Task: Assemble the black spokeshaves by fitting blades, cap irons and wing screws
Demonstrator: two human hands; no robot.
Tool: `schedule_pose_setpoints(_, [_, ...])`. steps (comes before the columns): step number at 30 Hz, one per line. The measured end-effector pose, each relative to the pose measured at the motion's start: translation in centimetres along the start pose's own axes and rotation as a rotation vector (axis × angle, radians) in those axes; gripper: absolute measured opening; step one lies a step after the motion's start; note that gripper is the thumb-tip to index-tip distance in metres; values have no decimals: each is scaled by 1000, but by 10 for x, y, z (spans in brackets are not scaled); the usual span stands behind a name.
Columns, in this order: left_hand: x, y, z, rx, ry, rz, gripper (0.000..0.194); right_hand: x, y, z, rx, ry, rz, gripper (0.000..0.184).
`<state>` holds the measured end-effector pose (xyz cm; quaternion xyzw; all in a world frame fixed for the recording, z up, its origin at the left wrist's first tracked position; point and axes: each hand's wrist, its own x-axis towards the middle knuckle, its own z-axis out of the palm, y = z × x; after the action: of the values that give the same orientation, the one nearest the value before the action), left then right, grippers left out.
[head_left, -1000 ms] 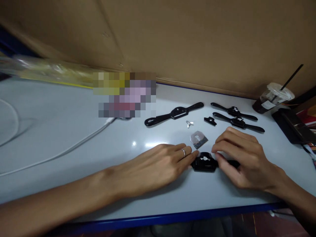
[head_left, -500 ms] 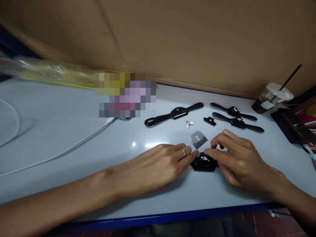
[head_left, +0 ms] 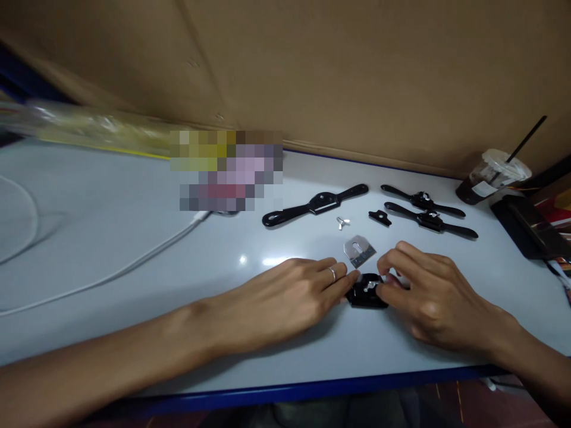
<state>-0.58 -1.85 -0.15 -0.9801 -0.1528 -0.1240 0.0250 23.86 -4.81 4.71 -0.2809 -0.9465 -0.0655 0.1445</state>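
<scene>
A black spokeshave (head_left: pixel 366 300) lies on the table before me, with a silver wing screw (head_left: pixel 370 286) at its middle. My left hand (head_left: pixel 307 291), wearing a ring, is closed over the spokeshave's left handle and hides it. At the right end of the wing screw, the thumb and curled fingers of my right hand (head_left: pixel 428 291) are closed together; this hand covers the right handle. Just beyond the spokeshave lies a loose silver blade (head_left: pixel 359 251) with a slot. Farther back are a loose wing screw (head_left: pixel 342 223) and a small black cap plate (head_left: pixel 380 217).
A bladeless spokeshave body (head_left: pixel 323 204) lies behind the loose parts. Two more spokeshaves (head_left: pixel 430 221) are at the right. A drink cup (head_left: pixel 493 178) with a straw stands at the back right, near a dark phone-like object (head_left: pixel 517 226). A white cable (head_left: pixel 120 270) runs across the left.
My right thumb and fingers have drawn back slightly to the right and curled more, showing more of the spokeshave's middle. The wing screw's angle has shifted a little. My left hand stays put.
</scene>
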Motion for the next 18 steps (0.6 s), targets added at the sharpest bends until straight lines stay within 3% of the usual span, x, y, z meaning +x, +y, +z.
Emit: schedule_pose_setpoints(18, [-1, 0, 0, 10, 0, 4, 27, 1, -1, -2, -40, 10, -8, 41])
